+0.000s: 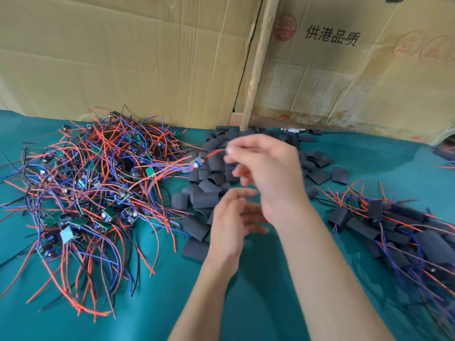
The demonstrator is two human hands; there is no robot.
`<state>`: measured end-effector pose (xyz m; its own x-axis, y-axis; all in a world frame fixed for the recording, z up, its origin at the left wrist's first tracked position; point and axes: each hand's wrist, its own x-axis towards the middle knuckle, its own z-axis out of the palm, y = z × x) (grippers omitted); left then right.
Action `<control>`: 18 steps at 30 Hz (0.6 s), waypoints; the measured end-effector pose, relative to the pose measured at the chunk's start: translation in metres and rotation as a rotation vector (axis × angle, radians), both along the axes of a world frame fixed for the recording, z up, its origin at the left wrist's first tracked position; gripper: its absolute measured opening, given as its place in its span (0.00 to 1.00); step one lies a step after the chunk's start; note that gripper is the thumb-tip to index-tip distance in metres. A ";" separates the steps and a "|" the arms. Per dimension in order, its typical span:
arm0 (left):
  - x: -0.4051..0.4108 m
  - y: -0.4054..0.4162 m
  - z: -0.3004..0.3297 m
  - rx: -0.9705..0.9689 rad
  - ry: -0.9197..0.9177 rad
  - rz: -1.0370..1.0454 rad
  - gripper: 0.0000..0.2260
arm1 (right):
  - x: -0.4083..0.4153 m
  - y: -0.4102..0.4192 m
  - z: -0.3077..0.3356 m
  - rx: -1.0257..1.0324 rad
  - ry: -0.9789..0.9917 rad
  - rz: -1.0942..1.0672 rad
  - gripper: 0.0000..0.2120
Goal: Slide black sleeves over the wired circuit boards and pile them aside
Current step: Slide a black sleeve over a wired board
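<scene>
A tangled heap of wired circuit boards (pixel 98 183) with red, blue and black wires lies at the left on the green cloth. Loose black sleeves (pixel 209 183) are scattered in the middle. Sleeved boards (pixel 394 230) are piled at the right. My right hand (pixel 266 168) is raised over the sleeves and pinches the wires of one board (pixel 198 164), which hangs out to the left of its fingers. My left hand (pixel 231 222) hovers just below with relaxed fingers and holds nothing that I can see. Both hands are blurred by motion.
Large cardboard boxes (pixel 147 57) and a wooden stick (pixel 258 65) stand along the back edge of the green cloth (pixel 172 303). A few more wires and sleeves (pixel 445 158) lie at the far right edge.
</scene>
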<state>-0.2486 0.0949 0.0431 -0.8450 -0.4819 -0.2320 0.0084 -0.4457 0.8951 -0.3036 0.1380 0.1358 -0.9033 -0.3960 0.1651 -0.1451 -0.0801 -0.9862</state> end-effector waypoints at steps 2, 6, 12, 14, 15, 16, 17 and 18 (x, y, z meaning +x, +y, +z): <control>-0.004 -0.005 0.004 0.148 0.102 -0.052 0.16 | 0.000 0.028 -0.010 -0.040 -0.035 -0.054 0.07; -0.004 -0.011 0.005 0.198 0.150 -0.018 0.24 | 0.014 0.071 -0.046 0.119 0.004 -0.064 0.09; -0.001 -0.002 0.002 -0.014 0.167 0.063 0.13 | 0.011 0.094 -0.064 0.367 -0.028 0.136 0.07; -0.001 -0.001 0.002 -0.131 0.147 0.106 0.12 | -0.006 0.088 -0.066 0.397 -0.019 0.044 0.09; -0.001 -0.001 0.001 -0.177 0.140 0.136 0.12 | -0.017 0.084 -0.067 0.410 -0.015 -0.053 0.08; -0.001 -0.001 0.002 -0.196 0.132 0.163 0.12 | -0.027 0.078 -0.068 0.449 0.007 -0.133 0.06; -0.001 -0.001 0.002 -0.202 0.132 0.179 0.11 | -0.034 0.072 -0.069 0.517 0.059 -0.157 0.04; 0.000 -0.001 0.003 -0.211 0.128 0.185 0.11 | -0.038 0.065 -0.070 0.606 0.127 -0.127 0.08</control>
